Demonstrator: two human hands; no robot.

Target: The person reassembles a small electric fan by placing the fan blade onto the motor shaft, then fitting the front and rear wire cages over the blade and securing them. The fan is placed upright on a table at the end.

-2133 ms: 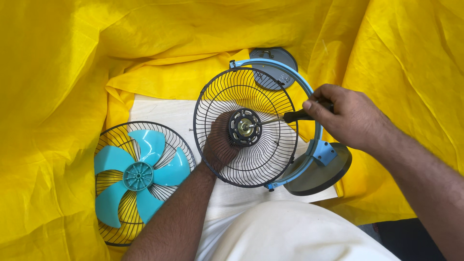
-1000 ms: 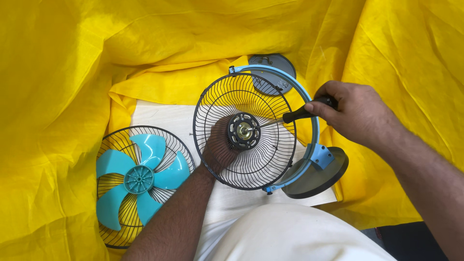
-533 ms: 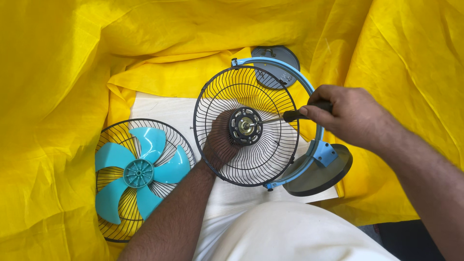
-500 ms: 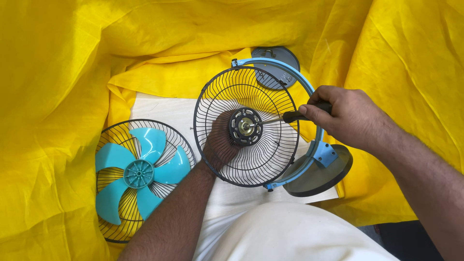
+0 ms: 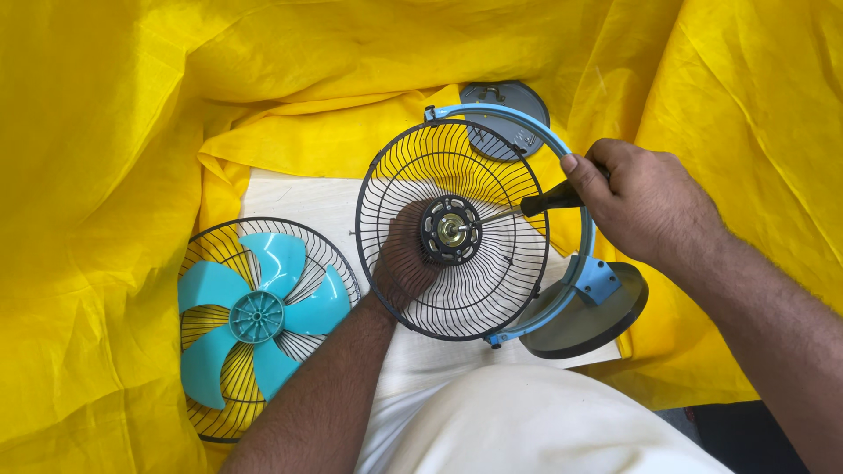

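A black wire fan guard (image 5: pixel 492 290) stands tilted in a blue ring frame (image 5: pixel 571 184) on a round dark base (image 5: pixel 606 316). My left hand (image 5: pixel 406 262) reaches behind the guard and grips the motor at its black hub (image 5: pixel 450 230). My right hand (image 5: pixel 645 206) is shut on a black-handled screwdriver (image 5: pixel 549 199), whose tip meets the hub. To the left lies a second wire guard (image 5: pixel 211 412) with a teal fan blade (image 5: pixel 256 314) resting in it.
Yellow cloth (image 5: pixel 114 140) is draped all around and rises on every side. A pale board (image 5: pixel 307 202) lies under the fan parts. A round grey cover (image 5: pixel 505 110) lies behind the blue ring. My light trouser leg (image 5: pixel 544 426) fills the bottom centre.
The view and fan shifted slightly; my right hand kept the screwdriver at the hub with small wrist movements. My left hand stayed behind the guard.
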